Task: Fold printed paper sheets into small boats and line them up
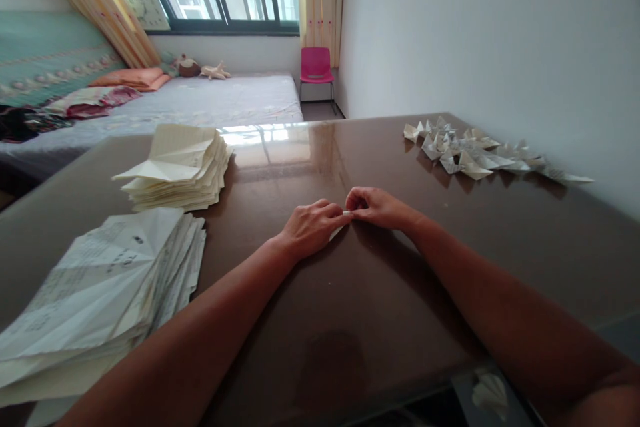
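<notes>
Near the middle of the brown table, a small folded piece of paper (338,232) lies mostly hidden under my fingers. My left hand (315,227) rests over it with the fingers closed and pressing it against the tabletop. My right hand (374,207) pinches the paper's right end, where a thin white edge shows between the hands. How the paper is folded under the fingers cannot be made out.
Two stacks stand at the left, cream paper sheets (175,180) behind and printed sheets (100,280) nearer. Several folded paper boats (465,150) cluster at the right by the wall. The glossy table (280,327) reflects the window; beyond are a bed (240,95) and a pink chair (316,65).
</notes>
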Available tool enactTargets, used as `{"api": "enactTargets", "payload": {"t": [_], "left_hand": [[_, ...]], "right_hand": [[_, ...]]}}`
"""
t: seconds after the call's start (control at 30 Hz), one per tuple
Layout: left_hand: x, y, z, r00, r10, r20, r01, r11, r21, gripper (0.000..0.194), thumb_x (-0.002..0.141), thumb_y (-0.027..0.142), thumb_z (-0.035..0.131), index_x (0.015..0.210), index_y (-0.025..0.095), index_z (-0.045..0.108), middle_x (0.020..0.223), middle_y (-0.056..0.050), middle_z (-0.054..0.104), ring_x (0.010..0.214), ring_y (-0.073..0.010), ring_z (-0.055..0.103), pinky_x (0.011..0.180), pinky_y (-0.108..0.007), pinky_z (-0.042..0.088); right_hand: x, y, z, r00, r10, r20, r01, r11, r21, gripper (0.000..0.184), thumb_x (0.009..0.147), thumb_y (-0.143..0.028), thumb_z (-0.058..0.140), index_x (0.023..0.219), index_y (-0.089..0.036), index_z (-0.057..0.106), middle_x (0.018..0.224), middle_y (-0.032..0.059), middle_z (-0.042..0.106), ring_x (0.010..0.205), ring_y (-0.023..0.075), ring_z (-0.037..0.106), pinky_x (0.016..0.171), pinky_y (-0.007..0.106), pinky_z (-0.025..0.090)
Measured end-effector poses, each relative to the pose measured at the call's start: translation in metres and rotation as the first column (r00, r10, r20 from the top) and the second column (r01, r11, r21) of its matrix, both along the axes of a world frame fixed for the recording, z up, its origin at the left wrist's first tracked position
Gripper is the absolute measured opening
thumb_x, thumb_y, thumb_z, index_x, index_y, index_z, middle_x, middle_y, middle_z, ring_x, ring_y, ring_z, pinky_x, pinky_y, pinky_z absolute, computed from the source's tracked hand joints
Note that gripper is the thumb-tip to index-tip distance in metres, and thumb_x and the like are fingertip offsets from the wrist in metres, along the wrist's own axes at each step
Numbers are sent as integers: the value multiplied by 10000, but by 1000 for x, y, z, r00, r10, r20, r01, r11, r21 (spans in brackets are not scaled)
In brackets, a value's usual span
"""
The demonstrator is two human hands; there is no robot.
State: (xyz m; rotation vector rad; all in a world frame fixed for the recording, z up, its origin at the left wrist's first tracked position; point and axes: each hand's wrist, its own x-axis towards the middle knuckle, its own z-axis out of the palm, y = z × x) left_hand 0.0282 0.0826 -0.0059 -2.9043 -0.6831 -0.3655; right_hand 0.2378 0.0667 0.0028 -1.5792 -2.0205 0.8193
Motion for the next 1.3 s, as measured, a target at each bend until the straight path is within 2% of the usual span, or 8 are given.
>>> {"api": "enactTargets", "payload": {"t": [0.17,0.33,0.53,0.67,0.8,1.13,1.2,1.3], "left_hand": [[0,-1,5,998,-15,-65,16,1000,2,315,943,244,432,1193,365,581,1050,-7,637,954,-170,543,600,-223,412],[1,-1,8,999,-16,-49,15,999,-28,333,921,222,473,1207,361,574,1054,-5,631,961,-161,541,633,-223,433],[3,-2,7,999,21,-50,-22,1000,-19,306,933,253,467,1193,364,585,1061,9,644,964,-160,550,607,-215,419],[4,-3,6,999,34,-23,-35,999,-40,304,928,236,474,1171,366,602,1074,21,648,981,-154,555,617,-214,427],[4,-3,4,998,57,2,-57,996,-63,304,933,230,456,1153,362,619,1070,13,652,970,-152,559,628,-212,440],[2,-5,8,997,71,-3,-71,994,-89,308,912,218,461,1104,364,652,1052,24,662,964,-162,556,622,-231,447],[0,-4,11,994,108,12,-107,991,-85,292,914,229,448,1054,352,674,1031,22,669,961,-168,560,622,-242,451],[-7,3,16,951,297,90,-289,953,-91,285,899,223,437,952,316,701,1024,7,673,989,-185,570,649,-260,468]], "right_hand": [[6,6,-2,997,-2,-72,-2,999,-53,203,683,-284,699,838,-171,633,779,5,641,716,138,572,619,231,434],[7,10,-1,992,42,-123,-54,994,-98,168,684,-280,681,805,-166,655,719,-7,621,683,131,556,605,232,426],[9,11,-3,995,25,-101,-29,999,-43,125,716,-237,617,803,-159,661,721,-2,618,682,126,544,626,234,418],[16,6,-3,992,37,-119,-40,999,-20,211,766,-320,606,883,-151,654,738,-2,606,677,118,523,611,230,401],[15,3,-3,997,8,-77,-11,999,-36,288,704,-384,687,881,-161,645,766,-5,616,677,119,517,610,234,400],[13,6,-3,999,7,-52,-6,1000,25,159,768,-270,596,856,-155,662,762,6,633,667,116,527,636,233,406],[13,3,-3,998,36,-52,-34,998,45,216,799,-328,594,912,-163,674,784,10,643,667,117,527,641,236,409],[8,0,-3,996,93,12,-94,993,76,254,778,-377,647,946,-192,694,839,17,642,686,121,531,648,236,407]]}}
